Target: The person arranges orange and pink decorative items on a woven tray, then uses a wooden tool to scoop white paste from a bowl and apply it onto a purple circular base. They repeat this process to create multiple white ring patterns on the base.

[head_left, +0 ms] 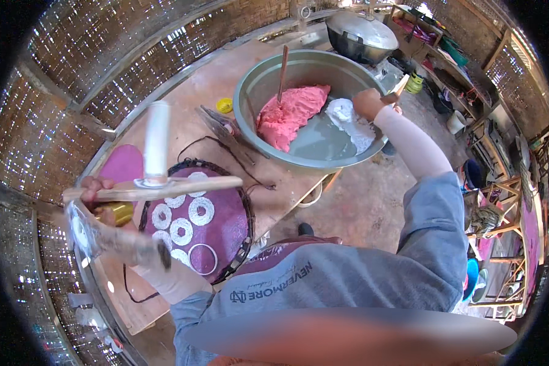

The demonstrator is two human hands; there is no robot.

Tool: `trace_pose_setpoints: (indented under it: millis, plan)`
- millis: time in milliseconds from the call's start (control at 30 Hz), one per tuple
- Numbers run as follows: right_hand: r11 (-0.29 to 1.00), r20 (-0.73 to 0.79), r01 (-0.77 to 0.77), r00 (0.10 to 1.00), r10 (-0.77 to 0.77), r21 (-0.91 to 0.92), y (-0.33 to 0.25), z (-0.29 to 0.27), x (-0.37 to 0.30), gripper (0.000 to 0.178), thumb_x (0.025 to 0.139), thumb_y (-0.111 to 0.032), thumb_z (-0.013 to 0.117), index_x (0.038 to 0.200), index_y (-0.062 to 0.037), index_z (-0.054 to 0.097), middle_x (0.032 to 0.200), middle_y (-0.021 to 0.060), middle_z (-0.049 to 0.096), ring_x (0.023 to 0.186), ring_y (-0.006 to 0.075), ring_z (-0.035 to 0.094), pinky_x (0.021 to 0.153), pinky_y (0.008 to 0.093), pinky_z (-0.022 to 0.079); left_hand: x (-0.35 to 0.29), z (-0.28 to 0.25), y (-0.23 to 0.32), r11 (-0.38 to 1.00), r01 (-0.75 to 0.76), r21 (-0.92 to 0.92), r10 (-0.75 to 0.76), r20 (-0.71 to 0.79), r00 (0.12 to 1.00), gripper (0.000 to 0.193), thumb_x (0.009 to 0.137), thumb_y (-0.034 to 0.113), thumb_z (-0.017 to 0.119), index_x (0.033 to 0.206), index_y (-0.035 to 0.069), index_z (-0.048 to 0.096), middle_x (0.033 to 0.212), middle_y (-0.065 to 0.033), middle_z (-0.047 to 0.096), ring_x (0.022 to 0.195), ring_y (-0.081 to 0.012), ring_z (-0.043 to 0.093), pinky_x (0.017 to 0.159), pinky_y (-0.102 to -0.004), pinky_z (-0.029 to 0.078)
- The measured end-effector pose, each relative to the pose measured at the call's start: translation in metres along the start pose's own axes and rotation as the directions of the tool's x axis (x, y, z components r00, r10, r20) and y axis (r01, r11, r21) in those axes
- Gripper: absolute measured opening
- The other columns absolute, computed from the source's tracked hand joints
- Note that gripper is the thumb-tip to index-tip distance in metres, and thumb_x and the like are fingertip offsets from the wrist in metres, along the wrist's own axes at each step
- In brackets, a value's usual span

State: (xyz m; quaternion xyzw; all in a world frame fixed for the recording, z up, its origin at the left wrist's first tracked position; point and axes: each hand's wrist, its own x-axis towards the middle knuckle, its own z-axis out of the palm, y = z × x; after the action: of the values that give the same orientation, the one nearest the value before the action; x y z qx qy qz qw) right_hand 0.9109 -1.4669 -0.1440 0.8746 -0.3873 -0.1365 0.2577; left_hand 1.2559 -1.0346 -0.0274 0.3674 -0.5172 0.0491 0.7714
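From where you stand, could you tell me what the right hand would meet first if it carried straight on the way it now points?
Probably the white cloth lying in the grey metal basin: the right hand, gripping a wooden stick, hovers at the basin's rim beside it. The pink dough lies farther on. Depth is uncertain.

Lidded dark pot point(361, 33) behind the basin; yellow cap point(224, 105) on the bench point(195, 85); woven bamboo walls point(104, 55).
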Motion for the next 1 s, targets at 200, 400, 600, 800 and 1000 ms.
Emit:
trace_pose_setpoints:
  millis: [200, 400, 600, 800, 1000]
  plan:
    - [-0.010, -0.550, 0.577, 0.773, -0.317, 0.817, -0.146, -0.188, -0.055, 0.046, 0.088, -0.044, 0.045, 0.109, -0.0061, 0.061, 0.100, 0.0116, 0.064, 0.089, 0.0204, 0.062, 0.078, 0.0363, 0.048, -0.012, -0.007, -0.014, 0.631, 0.207, -0.748, 0.092, 0.337, 0.937, 0.034, 0.058, 0.015, 0.081, 0.083, 0.021, 0.059, 0.099, -0.0029, 0.042, 0.088, -0.0177, 0.045, 0.082, -0.0320, 0.035]
    - [-0.452, -0.796, -0.891, 0.296, -0.528, -0.032, -0.303, -0.283, -0.169, 0.091, 0.076, -0.076, 0.025, 0.131, -0.0039, 0.036, 0.108, 0.0185, 0.056, 0.072, 0.0265, 0.056, 0.060, 0.0340, 0.048, -0.013, 0.003, -0.026, 0.442, 0.256, -0.860, 0.239, 0.388, 0.890, 0.040, 0.059, 0.032, 0.081, 0.094, 0.026, 0.063, 0.114, -0.0030, 0.044, 0.096, -0.0193, 0.049, 0.092, -0.0334, 0.032]
    - [-0.820, -0.386, -0.458, 0.727, -0.568, 0.344, -0.274, -0.255, -0.163, 0.091, 0.077, -0.076, 0.029, 0.122, 0.0022, 0.043, 0.070, 0.0041, 0.057, 0.050, 0.0097, 0.048, 0.039, 0.0218, 0.038, -0.074, -0.111, 0.030, 0.854, 0.484, -0.191, -0.515, -0.175, 0.839, 0.050, 0.078, 0.020, 0.064, 0.123, 0.008, 0.045, 0.128, -0.0088, 0.042, 0.118, -0.0232, 0.041, 0.094, -0.0369, 0.039]
    - [-0.771, -0.413, -0.078, 0.808, -0.421, 0.632, -0.288, -0.255, -0.141, 0.069, 0.083, -0.046, 0.056, 0.131, -0.0052, 0.028, 0.096, 0.0077, 0.053, 0.063, 0.0068, 0.050, 0.049, 0.0220, 0.044, -0.124, -0.112, 0.063, 0.378, -0.089, 0.921, -0.226, 0.185, 0.956, 0.035, 0.064, 0.023, 0.070, 0.093, 0.008, 0.060, 0.095, -0.0081, 0.061, 0.083, -0.0259, 0.058, 0.069, -0.0366, 0.046]
    - [-0.428, -0.759, 0.628, 0.568, -0.318, 0.650, -0.285, -0.306, -0.157, 0.089, 0.074, -0.032, 0.069, 0.137, 0.0008, 0.015, 0.118, 0.0153, 0.045, 0.099, 0.0223, 0.050, 0.086, 0.0329, 0.041, -0.109, -0.081, 0.113, 0.448, 0.145, 0.882, -0.404, 0.056, 0.913, 0.041, 0.057, 0.033, 0.075, 0.089, 0.010, 0.066, 0.081, -0.0094, 0.064, 0.072, -0.0274, 0.062, 0.066, -0.0364, 0.047]
